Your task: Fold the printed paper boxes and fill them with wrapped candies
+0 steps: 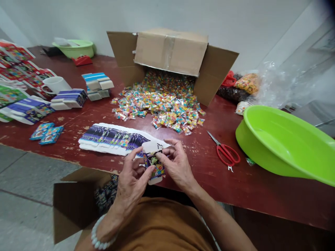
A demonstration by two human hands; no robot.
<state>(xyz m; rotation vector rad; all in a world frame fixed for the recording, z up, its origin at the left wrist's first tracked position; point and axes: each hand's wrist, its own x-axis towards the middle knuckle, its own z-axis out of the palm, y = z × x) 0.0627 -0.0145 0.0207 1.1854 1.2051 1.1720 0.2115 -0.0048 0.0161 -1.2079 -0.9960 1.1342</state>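
My left hand (133, 176) and my right hand (176, 164) both pinch a small flat printed carton (154, 165) at the near edge of the red-brown table (261, 181). The carton is purple with a white flap on top. Just beyond my hands lies a fanned row of the same flat purple cartons (115, 138). Farther back, a heap of small colourful wrapped candies (162, 103) spills from a cardboard box (170, 52) lying on its side.
Red scissors (225, 152) lie right of my hands, beside a large lime-green basin (285, 144). Left are folded blue-and-white boxes (97, 85), a white mug (55, 84) and more printed cartons (15, 69). An open cardboard box (78, 205) stands on the floor.
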